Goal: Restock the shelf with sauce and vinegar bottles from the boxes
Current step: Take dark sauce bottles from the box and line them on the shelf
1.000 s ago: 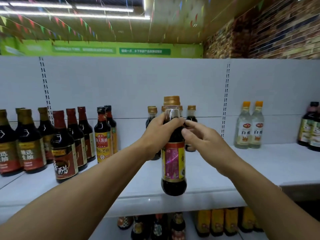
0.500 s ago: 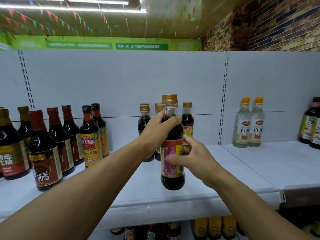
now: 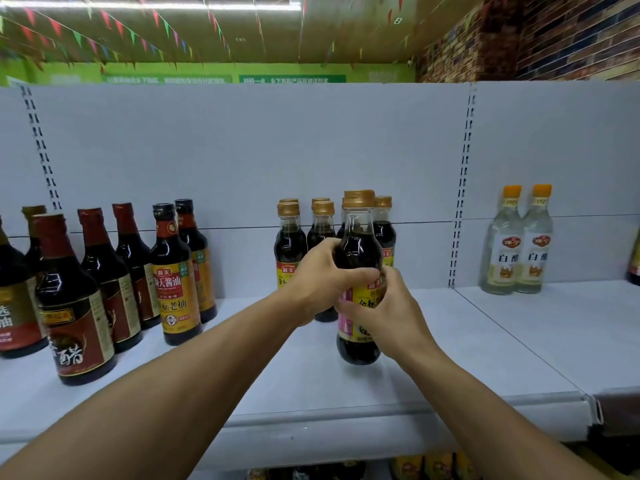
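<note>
Now both hands clasp one dark sauce bottle [image 3: 358,244] with a gold cap, upright over the white shelf [image 3: 467,358]. The left hand [image 3: 320,277] curls round its shoulder; the right hand [image 3: 384,306] wraps its yellow and pink label lower down. Just behind the hands stand more gold-capped bottles [image 3: 289,237]. Well to the left hand's side are red-capped vinegar bottles [image 3: 69,306] and black-capped soy bottles [image 3: 173,278]; far past the right hand, two clear vinegar bottles [image 3: 519,251].
</note>
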`<move>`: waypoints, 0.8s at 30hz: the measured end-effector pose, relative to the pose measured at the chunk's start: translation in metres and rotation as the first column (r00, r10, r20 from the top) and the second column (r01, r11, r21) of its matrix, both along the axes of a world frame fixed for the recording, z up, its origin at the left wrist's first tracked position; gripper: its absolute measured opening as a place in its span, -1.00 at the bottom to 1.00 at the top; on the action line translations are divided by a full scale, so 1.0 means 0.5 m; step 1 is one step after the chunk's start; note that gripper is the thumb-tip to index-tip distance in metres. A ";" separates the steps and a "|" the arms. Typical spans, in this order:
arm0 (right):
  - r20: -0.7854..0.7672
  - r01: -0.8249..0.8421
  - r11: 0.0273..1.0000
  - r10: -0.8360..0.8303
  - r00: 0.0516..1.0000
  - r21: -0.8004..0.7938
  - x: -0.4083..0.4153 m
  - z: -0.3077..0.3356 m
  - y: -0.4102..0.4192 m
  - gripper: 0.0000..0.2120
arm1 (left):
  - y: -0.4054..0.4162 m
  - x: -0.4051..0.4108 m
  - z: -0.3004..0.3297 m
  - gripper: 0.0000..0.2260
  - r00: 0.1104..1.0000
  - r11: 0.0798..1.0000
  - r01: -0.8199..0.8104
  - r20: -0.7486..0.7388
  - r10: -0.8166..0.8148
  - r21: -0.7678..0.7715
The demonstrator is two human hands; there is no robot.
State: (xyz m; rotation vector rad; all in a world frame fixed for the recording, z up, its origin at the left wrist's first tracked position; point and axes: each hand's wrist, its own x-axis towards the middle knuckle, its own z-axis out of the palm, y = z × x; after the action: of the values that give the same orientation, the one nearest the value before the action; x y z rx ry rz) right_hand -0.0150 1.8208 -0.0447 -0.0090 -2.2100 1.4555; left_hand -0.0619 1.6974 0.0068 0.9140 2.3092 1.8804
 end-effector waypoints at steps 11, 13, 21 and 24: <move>0.099 -0.129 0.992 0.127 0.987 0.012 -0.056 -0.031 0.078 -0.46 | 0.028 -0.065 -0.036 -0.60 0.994 0.996 0.086 0.066 -0.085 -0.006; 0.100 -0.104 0.994 0.100 0.990 0.037 -0.065 -0.034 0.085 -0.49 | 0.030 -0.074 -0.040 -0.57 0.993 0.997 0.082 0.089 -0.080 -0.017; 0.104 0.038 0.992 -0.051 0.993 0.118 -0.128 -0.031 0.113 -0.40 | 0.013 -0.096 -0.108 -0.42 0.986 0.970 0.064 0.168 -0.025 -0.233; 0.109 0.076 0.986 -0.092 0.990 0.146 -0.157 -0.036 0.115 -0.37 | 0.010 -0.097 -0.127 -0.33 0.988 0.954 0.046 0.154 0.000 -0.295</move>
State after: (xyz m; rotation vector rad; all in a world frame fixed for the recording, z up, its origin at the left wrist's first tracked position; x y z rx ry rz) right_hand -0.0938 1.8783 -0.0628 -0.1404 -2.3715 1.2788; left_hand -0.1103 1.7022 -0.0566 0.7296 2.3861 1.4760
